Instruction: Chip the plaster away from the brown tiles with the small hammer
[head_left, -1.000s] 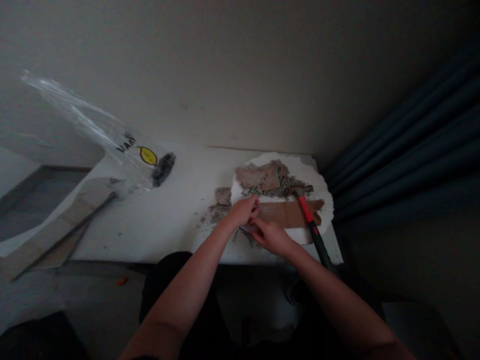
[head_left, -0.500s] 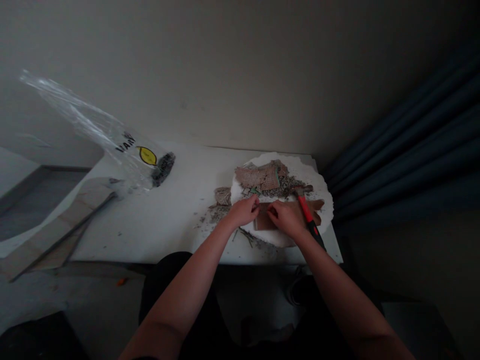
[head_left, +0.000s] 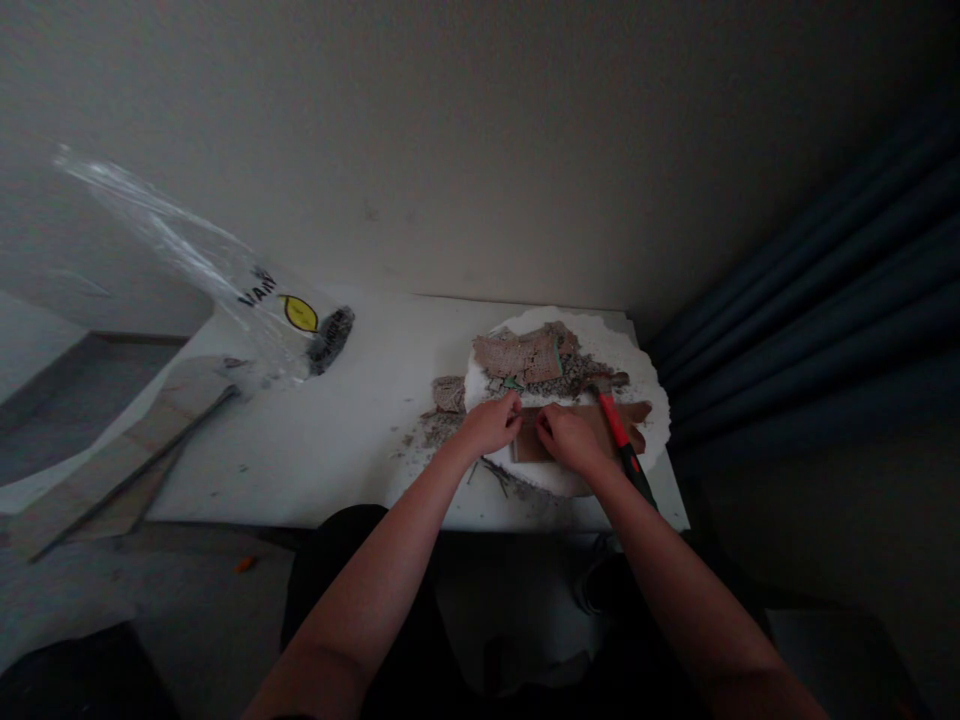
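My left hand [head_left: 493, 422] is closed in a pinch at the left end of a flat brown board [head_left: 596, 425]. Beside it, my right hand [head_left: 562, 433] is curled over the board, fingertips pressed together. Whatever lies between the fingertips is too small and dark to make out. Under the board is a white, ragged-edged round sheet [head_left: 649, 375]. A hammer [head_left: 616, 420] with a red and black handle rests across the board, right of my right hand. Behind my hands lie cracked brownish pieces [head_left: 517, 355] on a mesh-like backing, among small grey crumbs [head_left: 570, 382].
A clear plastic bag [head_left: 262, 310] with a yellow emblem and dark contents stands on the white table [head_left: 330, 430]. At the left edge lie stone-patterned panels [head_left: 112, 485] with a dark rod [head_left: 172, 440]. A dark curtain [head_left: 810, 300] hangs at right; a wall rises behind.
The whole view has shifted slightly. My hands stay at the same spot over the board, with only small finger movement; the hammer and pieces lie as before.
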